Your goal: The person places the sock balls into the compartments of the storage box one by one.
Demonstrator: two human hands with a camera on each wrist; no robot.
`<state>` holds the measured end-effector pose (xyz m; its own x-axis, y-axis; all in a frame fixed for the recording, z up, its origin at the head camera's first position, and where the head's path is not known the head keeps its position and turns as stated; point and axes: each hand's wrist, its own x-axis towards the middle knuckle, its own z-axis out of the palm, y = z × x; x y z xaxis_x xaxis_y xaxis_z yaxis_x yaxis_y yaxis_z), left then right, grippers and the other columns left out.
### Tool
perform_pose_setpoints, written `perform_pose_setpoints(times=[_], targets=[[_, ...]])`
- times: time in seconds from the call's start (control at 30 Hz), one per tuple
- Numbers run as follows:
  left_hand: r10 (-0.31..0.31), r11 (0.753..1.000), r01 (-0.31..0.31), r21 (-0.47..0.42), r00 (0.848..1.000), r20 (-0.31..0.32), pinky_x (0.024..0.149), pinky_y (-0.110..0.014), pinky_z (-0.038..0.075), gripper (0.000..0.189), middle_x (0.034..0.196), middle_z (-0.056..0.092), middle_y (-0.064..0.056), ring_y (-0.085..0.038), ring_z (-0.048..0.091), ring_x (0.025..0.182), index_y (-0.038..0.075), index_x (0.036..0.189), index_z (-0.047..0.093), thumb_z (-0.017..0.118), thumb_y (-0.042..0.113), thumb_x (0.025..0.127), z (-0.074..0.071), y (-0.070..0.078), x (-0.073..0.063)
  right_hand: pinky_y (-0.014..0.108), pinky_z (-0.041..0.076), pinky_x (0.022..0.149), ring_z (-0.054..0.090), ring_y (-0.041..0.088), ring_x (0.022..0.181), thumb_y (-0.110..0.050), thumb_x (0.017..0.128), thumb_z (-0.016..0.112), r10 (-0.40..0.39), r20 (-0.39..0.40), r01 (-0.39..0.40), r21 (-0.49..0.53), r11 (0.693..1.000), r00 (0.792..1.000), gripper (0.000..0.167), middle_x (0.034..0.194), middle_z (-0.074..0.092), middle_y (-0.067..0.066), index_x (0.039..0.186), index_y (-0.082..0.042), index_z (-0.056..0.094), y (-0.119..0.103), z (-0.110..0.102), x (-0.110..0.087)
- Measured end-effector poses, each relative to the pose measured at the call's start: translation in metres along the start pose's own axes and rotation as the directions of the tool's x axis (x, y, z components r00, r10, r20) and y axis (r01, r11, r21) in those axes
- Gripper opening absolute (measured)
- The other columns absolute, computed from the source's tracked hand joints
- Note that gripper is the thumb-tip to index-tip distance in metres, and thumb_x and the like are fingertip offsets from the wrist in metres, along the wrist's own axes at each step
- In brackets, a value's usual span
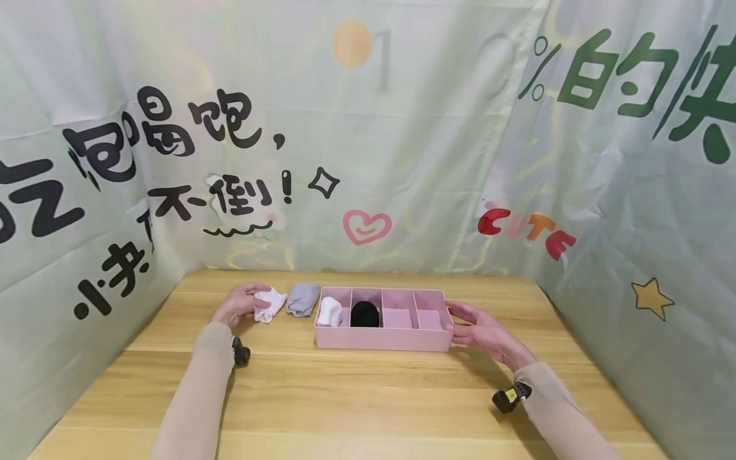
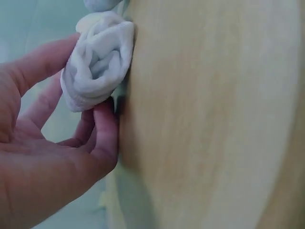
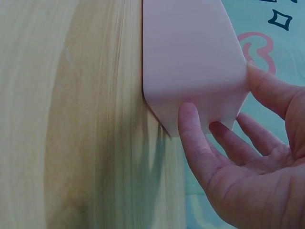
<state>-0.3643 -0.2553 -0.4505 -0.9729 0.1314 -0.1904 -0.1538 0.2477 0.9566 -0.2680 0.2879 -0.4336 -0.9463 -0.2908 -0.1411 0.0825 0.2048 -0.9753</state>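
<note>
Looks half done, with first white roll (image 1: 329, 313) and black bundle (image 1: 365, 314) inside pink box (image 1: 382, 339). Pinching second white roll (image 1: 275, 303) left of box with left hand (image 1: 237, 305); touching box's right end with outstretched right hand (image 1: 485, 332). Probably left to place: that, plus grey bundle (image 1: 303, 300) beside box.

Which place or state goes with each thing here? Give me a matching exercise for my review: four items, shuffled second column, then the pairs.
1. Black bundle
2. Grey bundle
3. Left grip
4. Right grip

A. at the right end of the pink box
B. in the second compartment from left
C. holding a white bundle
D. on the table, left of the box

Pairs: 1-B, 2-D, 3-C, 4-A
</note>
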Motion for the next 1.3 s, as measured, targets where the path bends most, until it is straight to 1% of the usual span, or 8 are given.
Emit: perform_pose_setpoints(times=[0.23,0.4,0.6,0.73,0.83,1.1,1.23,1.3], targets=[[-0.032,0.998,0.027,-0.056,0.995,-0.092,0.069,-0.023,0.055,0.062,0.134,0.049,-0.023,-0.008,0.060,0.079,-0.005,0.142,0.042,0.066,-0.005,0.085,0.001,0.000,-0.003,0.042,0.052,0.097,0.038,0.048,0.136,-0.003,0.094,0.062,-0.008,0.013,0.008,-0.002,1.000,1.000,0.072,0.158,0.020,0.028,0.154,0.000,0.023,0.003,0.001,0.000],[-0.058,0.992,0.037,-0.119,0.983,-0.176,0.071,-0.021,0.054,0.063,0.138,0.049,-0.018,-0.005,0.060,0.081,0.004,0.143,0.047,0.071,0.001,0.085,0.004,0.004,-0.002,0.043,0.052,0.097,0.036,0.048,0.137,-0.003,0.094,0.063,-0.010,0.015,0.010,-0.001,1.000,1.000,0.072,0.158,0.020,0.028,0.154,0.000,0.023,0.003,0.000,0.002],[-0.041,0.982,0.007,-0.191,0.984,-0.175,0.072,-0.023,0.056,0.062,0.124,0.054,-0.011,-0.007,0.063,0.077,0.003,0.142,0.047,0.071,-0.002,0.085,0.009,0.013,-0.001,0.042,0.053,0.096,0.034,0.048,0.138,-0.003,0.094,0.062,-0.004,0.007,0.004,-0.007,1.000,1.000,0.071,0.158,0.023,0.027,0.154,-0.002,0.024,0.000,-0.002,0.002],[-0.012,0.983,-0.017,-0.182,0.987,-0.160,0.077,-0.025,0.057,0.061,0.117,0.053,-0.008,-0.009,0.062,0.079,0.001,0.141,0.046,0.071,-0.001,0.085,0.015,0.019,-0.002,0.041,0.053,0.096,0.036,0.048,0.137,-0.006,0.094,0.063,-0.018,0.016,0.019,-0.040,0.999,1.000,0.073,0.157,0.022,0.029,0.154,-0.001,0.023,0.000,-0.005,0.001],[0.022,0.982,-0.049,-0.181,0.989,-0.149,0.078,-0.027,0.057,0.060,0.117,0.052,-0.009,-0.011,0.062,0.081,-0.001,0.140,0.045,0.071,-0.001,0.085,0.021,0.023,-0.002,0.041,0.053,0.095,0.038,0.047,0.136,-0.007,0.093,0.065,-0.012,0.003,0.012,-0.040,0.999,1.000,0.074,0.157,0.024,0.028,0.154,-0.002,0.024,0.001,-0.007,0.001],[0.090,0.969,-0.128,-0.214,0.980,-0.177,0.076,-0.024,0.057,0.058,0.114,0.054,-0.009,-0.009,0.060,0.082,-0.006,0.138,0.047,0.071,0.002,0.086,0.036,0.032,0.001,0.042,0.053,0.096,0.037,0.048,0.137,-0.005,0.093,0.065,-0.011,-0.009,0.011,-0.015,1.000,1.000,0.073,0.158,0.023,0.027,0.154,-0.002,0.025,0.002,-0.008,-0.002],[0.100,0.971,-0.141,-0.194,0.973,-0.208,0.073,-0.021,0.055,0.057,0.116,0.058,-0.009,-0.005,0.060,0.079,-0.004,0.137,0.050,0.074,0.006,0.085,0.042,0.034,0.001,0.043,0.052,0.097,0.038,0.047,0.137,-0.006,0.093,0.064,-0.015,-0.001,0.015,-0.006,1.000,1.000,0.073,0.158,0.023,0.027,0.154,-0.002,0.025,0.003,-0.007,-0.001],[0.105,0.973,-0.144,-0.178,0.971,-0.216,0.076,-0.021,0.055,0.058,0.121,0.059,-0.011,-0.004,0.060,0.081,-0.001,0.137,0.051,0.075,0.008,0.085,0.043,0.034,0.000,0.043,0.052,0.097,0.038,0.047,0.137,-0.005,0.094,0.063,-0.016,0.002,0.016,-0.005,1.000,1.000,0.071,0.158,0.024,0.027,0.154,-0.002,0.025,0.004,-0.005,0.000]])
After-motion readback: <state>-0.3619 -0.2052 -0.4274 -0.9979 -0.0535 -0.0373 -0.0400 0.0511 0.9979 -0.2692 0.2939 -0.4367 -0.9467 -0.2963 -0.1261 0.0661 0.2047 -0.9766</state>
